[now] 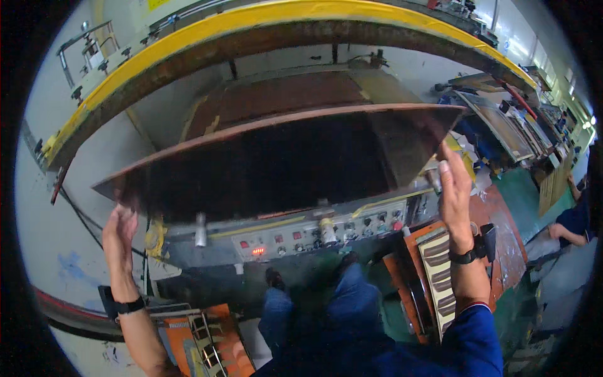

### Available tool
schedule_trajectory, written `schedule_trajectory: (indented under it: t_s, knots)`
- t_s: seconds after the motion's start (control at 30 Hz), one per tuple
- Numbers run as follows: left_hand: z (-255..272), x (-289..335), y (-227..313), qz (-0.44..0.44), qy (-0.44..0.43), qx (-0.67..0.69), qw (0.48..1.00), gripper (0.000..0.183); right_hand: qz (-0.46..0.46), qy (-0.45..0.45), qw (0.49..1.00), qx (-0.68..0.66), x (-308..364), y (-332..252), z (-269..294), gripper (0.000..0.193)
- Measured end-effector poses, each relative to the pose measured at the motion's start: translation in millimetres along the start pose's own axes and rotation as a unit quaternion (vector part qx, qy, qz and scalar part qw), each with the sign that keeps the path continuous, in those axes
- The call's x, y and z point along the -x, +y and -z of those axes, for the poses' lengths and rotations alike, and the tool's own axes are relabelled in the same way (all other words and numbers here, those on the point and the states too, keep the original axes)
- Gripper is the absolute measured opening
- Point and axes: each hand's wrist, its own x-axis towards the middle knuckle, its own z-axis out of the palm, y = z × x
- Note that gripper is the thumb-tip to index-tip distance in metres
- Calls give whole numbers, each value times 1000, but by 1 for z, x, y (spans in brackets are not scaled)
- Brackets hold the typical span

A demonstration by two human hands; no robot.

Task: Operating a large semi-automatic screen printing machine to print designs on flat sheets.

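A large, thin, dark glossy sheet with a pale reddish edge spans the middle of the view, tilted and held up in front of a machine. At its left corner my left hand is closed on the edge, the fingertips partly hidden by the sheet. My right hand grips the right end, thumb on the near side and fingers reaching behind. Just below the sheet runs the machine's control panel, with knobs, switches and a lit red display. Beyond the sheet a flat brown bed shows.
A yellow beam arches across the machine above the bed. Striped panels lean on orange boards near my right leg. More framed items stand at lower left. Stacked sheets lie at right. Another person's hand shows at far right.
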Motion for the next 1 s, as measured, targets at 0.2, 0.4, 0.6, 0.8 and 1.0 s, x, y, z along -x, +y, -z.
schedule_trajectory:
  t_s: [0.2, 0.4, 0.6, 0.8, 1.0]
  knots:
    - [-43, -29, -12, 1, 6, 211, 977, 46, -141, -89, 905, -392, -29, 43, -13, 68]
    - [-69, -68, -39, -30, -80, 227, 970, 36, -373, -202, 683, -594, -77, 99, -29, 74]
    - [-83, -167, -80, 60, -168, 139, 974, 31, -429, -231, 803, -342, -119, 208, -68, 27]
    - [-146, -198, -112, 90, -99, -29, 991, 24, -307, -159, 930, -127, -160, 267, -108, 30]
    - [-161, -217, -158, -79, -185, -246, 948, 38, -167, -177, 969, -49, -156, 313, -124, 39]
